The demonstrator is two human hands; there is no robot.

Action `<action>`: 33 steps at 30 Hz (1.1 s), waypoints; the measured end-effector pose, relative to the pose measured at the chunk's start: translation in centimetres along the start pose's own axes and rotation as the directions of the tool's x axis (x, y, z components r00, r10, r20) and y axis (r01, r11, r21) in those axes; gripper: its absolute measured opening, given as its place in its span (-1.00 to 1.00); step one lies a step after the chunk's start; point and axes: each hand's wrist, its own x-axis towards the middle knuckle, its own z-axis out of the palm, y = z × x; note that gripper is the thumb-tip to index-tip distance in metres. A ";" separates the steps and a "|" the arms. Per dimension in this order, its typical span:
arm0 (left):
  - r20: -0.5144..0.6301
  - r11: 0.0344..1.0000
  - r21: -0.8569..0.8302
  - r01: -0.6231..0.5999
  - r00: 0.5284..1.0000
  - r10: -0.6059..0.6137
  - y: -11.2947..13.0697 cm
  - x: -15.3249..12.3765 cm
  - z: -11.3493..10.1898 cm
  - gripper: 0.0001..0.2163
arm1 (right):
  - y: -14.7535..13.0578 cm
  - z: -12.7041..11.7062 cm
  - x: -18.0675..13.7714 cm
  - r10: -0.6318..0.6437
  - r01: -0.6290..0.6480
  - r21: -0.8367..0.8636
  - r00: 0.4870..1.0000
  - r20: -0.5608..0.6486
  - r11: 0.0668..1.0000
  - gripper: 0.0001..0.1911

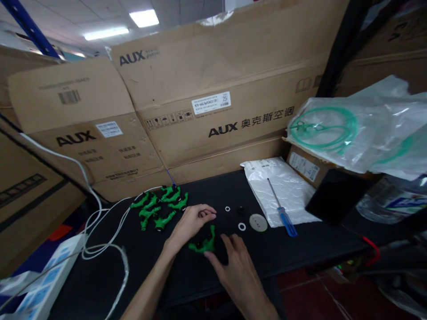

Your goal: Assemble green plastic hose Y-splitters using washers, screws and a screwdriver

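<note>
A green branched part with black pieces in it [204, 245] lies on the black tabletop between my hands. My right hand [236, 266] is at its right side, fingers apart, with the thumb at the part's lower edge. Just above the part, my left hand [193, 222] has its fingers curled in and the fingertips close to the thumb. Whether something small is pinched there is too small to tell. Right of the hands are a small white ring [227, 208], a larger white washer [242, 226], a small black piece [240, 209] and a round grey disc [258, 222].
Several similar green parts [160, 208] are grouped at the back left. White cables [100, 213] run to a power strip [50, 280]. A blue-handled screwdriver [286, 220] rests on a white plastic package [267, 178]. Large cardboard boxes [187, 142] wall off the back.
</note>
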 end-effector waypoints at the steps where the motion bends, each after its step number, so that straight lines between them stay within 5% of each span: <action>1: -0.008 0.999 -0.032 0.018 1.000 -0.019 -0.6 -0.5 -0.4 -0.77 | -0.3 1.1 0.0 0.016 -0.015 -0.015 1.000 0.006 1.000 -0.51; 8: -0.069 0.959 -0.268 0.090 0.991 -0.112 -4.4 -2.9 -0.9 -0.71 | -0.1 3.1 0.6 0.014 -0.018 0.075 0.998 0.054 0.997 -0.75; 15: -0.088 0.909 -0.416 0.029 0.994 -0.072 -4.6 -2.5 -0.1 -0.69 | -0.2 2.2 2.1 0.056 -0.136 0.386 0.976 0.210 0.913 -0.89; 24: -0.236 0.891 -0.445 -0.086 0.972 -0.024 -3.6 -0.2 -0.1 -0.72 | -0.7 2.4 7.9 0.067 -0.418 0.739 0.888 0.454 0.528 -0.51; 33: -0.301 0.868 -0.481 -0.123 0.953 -0.031 -4.5 2.4 -1.6 -0.71 | -1.5 3.8 13.4 0.020 -0.461 0.734 0.853 0.522 0.498 -0.44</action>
